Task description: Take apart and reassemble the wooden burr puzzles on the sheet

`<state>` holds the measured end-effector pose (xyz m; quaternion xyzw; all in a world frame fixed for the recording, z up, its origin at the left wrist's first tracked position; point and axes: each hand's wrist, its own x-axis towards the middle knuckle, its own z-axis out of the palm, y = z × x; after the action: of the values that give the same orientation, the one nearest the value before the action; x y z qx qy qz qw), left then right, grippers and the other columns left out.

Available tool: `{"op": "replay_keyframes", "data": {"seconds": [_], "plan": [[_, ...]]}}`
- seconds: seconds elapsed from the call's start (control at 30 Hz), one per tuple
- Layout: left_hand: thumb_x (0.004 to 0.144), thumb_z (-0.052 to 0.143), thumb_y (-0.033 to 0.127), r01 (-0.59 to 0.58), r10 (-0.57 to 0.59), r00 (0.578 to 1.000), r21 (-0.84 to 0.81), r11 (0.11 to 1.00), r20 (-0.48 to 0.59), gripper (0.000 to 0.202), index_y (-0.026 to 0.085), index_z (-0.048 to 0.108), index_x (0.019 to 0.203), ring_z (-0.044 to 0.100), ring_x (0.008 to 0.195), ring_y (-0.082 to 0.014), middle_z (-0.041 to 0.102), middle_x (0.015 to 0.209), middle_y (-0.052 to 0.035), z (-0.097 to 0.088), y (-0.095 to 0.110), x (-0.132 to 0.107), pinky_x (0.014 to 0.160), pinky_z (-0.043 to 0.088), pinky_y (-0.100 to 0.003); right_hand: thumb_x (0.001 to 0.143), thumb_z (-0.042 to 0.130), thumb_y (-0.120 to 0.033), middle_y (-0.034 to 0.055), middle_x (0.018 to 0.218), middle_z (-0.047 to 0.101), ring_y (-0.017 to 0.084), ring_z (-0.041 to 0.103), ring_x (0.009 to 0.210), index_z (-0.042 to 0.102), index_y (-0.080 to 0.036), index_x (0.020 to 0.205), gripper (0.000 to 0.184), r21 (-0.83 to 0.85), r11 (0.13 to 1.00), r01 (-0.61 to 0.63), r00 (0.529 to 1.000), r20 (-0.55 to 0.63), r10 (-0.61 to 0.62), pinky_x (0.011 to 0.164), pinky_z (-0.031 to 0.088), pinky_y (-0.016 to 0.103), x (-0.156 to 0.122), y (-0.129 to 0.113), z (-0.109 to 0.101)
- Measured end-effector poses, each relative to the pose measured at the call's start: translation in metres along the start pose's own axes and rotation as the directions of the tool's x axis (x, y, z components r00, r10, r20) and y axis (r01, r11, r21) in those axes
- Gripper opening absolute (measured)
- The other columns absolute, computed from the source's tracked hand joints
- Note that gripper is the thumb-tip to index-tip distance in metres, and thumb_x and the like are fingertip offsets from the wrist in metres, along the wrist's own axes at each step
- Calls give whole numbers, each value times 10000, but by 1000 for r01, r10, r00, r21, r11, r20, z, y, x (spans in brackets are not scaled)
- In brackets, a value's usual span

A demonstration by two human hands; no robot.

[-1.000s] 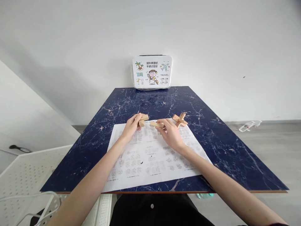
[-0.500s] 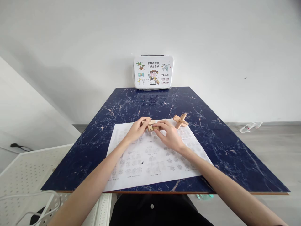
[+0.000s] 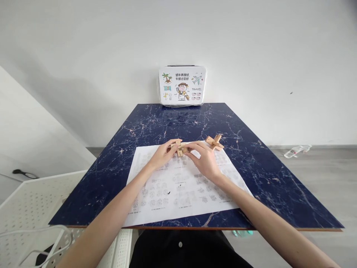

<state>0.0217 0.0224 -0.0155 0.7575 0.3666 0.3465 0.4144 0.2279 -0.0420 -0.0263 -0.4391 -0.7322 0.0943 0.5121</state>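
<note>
My left hand (image 3: pixel 164 153) and my right hand (image 3: pixel 203 158) meet over the far edge of a printed instruction sheet (image 3: pixel 178 190). Between their fingertips sit joined wooden puzzle pieces (image 3: pixel 180 148), light tan notched bars. Both hands have their fingers closed on these pieces. To the right of my right hand, an assembled wooden cross puzzle (image 3: pixel 214 142) lies on the sheet's far right corner, untouched.
The dark blue marble-pattern table (image 3: pixel 267 178) carries the sheet. A white illustrated case (image 3: pixel 182 86) stands against the wall at the table's far edge. A white perforated basket (image 3: pixel 30 208) stands at the left. On the floor at the right lies a plastic bottle (image 3: pixel 297 150).
A second ago my hands held separate wooden pieces apart. They came together at the middle, and the pieces now sit joined between my fingers. The cross puzzle has not moved.
</note>
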Motion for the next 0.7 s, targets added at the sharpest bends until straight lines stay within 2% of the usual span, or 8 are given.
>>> {"op": "replay_keyframes", "data": {"seconds": [0.1,0.2,0.37,0.5,0.6,0.7], "plan": [[1052,493,556,-29,20,997,130,991,68,506,219,636,1402,598,667,-152,761,1011,-81,-1,3,-2,626,451,-279,1019,655,-275,86,1073,775,292,689,980,775,-274,1143,172,-60,998,17,1000,11,-17,898,587,485,0,2,-1],[1062,468,540,-53,35,995,202,978,91,504,210,634,1405,602,675,-159,773,1005,-75,0,5,-3,649,466,-291,1018,653,-261,81,1074,764,239,690,824,767,-278,1164,186,-14,1000,-8,1000,24,9,803,610,431,-1,5,0],[1071,453,503,-68,50,995,212,975,87,492,204,620,1424,702,883,-210,772,1194,-101,1,4,-3,783,528,-326,1016,648,-231,81,1106,752,227,713,850,744,-264,1182,195,25,999,41,998,40,-42,819,623,413,-3,9,2],[1073,454,485,-76,57,993,204,976,102,466,211,628,1408,710,992,-227,750,1281,-101,1,1,-1,862,535,-345,1031,615,-208,88,1142,746,232,721,908,727,-261,1220,226,16,996,85,994,70,-86,855,618,413,-3,11,2],[1072,457,492,-86,69,991,152,985,117,458,217,645,1386,699,1026,-231,752,1255,-102,1,1,-1,867,536,-337,1036,607,-217,92,1138,744,239,723,918,728,-264,1225,229,23,996,90,994,67,-92,858,617,418,-3,11,1],[1072,449,515,-58,48,989,65,996,143,477,208,651,1376,684,898,-206,765,1100,-95,2,3,-2,771,527,-307,1042,598,-239,96,1134,742,245,719,898,732,-276,1239,241,24,996,85,994,74,-87,848,617,426,-3,8,-1]]}}
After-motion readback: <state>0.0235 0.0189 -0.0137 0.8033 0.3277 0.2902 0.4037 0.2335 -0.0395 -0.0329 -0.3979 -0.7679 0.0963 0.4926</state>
